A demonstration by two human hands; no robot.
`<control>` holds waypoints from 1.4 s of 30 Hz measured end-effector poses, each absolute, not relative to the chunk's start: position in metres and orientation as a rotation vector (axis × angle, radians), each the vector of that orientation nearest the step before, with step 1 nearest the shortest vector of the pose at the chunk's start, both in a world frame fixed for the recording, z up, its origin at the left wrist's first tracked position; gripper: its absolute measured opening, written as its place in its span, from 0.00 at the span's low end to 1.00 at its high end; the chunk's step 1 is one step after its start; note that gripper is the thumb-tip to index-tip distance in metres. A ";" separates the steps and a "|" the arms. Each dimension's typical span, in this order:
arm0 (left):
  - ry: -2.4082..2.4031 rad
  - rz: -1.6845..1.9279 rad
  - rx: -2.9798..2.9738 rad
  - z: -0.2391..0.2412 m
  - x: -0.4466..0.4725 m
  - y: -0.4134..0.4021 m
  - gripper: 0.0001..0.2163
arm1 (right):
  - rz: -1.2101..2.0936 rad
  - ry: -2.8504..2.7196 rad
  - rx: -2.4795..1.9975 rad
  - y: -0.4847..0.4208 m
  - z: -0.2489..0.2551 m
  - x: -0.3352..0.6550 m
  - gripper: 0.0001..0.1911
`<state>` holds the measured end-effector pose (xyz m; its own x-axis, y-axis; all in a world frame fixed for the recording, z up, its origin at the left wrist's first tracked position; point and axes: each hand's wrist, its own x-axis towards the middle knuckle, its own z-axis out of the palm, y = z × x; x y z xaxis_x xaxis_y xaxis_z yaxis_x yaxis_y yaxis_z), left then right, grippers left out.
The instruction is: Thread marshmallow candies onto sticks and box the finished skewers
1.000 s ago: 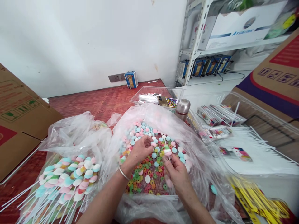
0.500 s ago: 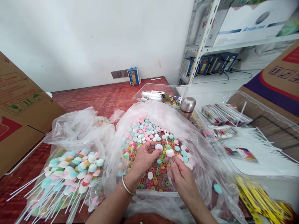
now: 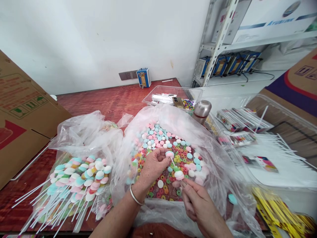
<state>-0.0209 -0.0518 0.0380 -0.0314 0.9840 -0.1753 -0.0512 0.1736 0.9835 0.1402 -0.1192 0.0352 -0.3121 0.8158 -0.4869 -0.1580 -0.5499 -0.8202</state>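
A big clear plastic bag [image 3: 213, 165] lies open in front of me, filled with pink, blue and white round candies and small coloured ring candies [image 3: 158, 138]. My left hand [image 3: 153, 163] pinches a pink round candy [image 3: 169, 154] on the tip of a thin white stick. My right hand [image 3: 195, 196] grips that stick lower down; the stick carries a green ring and a pink-white candy [image 3: 178, 174] near my fingers. Both hands hover just above the candy pile.
A second plastic bag [image 3: 81, 138] at left holds several finished candy sticks [image 3: 74, 181]. Cardboard boxes stand far left [image 3: 22, 115] and right. A clear tub [image 3: 173, 94], a steel flask [image 3: 201, 110], white sticks [image 3: 274, 148] and a metal shelf [image 3: 215, 43] lie behind.
The left hand picked a pink candy from the pile and brought it to the stick's tip. The right hand with the stick dropped lower and toward me; the camera drifted left.
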 end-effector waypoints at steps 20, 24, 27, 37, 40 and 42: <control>1.418 1.150 1.357 0.034 -0.013 -0.063 0.10 | 1.855 -0.792 -1.197 -0.119 0.034 0.118 0.22; 1.372 1.159 1.510 0.035 -0.017 -0.071 0.10 | 1.778 -0.918 -1.211 -0.112 0.022 0.118 0.21; 1.292 1.120 1.620 0.040 -0.030 -0.076 0.12 | 1.631 -1.123 -1.250 -0.103 0.011 0.124 0.21; 1.557 0.789 2.171 0.030 -0.086 -0.080 0.10 | 1.169 -1.585 -1.464 -0.097 0.015 0.152 0.20; 1.594 0.625 2.335 0.021 -0.075 -0.085 0.09 | 1.099 -1.724 -1.490 -0.103 0.017 0.152 0.18; 1.670 0.571 2.406 0.016 -0.066 -0.088 0.08 | 1.069 -1.803 -1.511 -0.108 0.015 0.152 0.18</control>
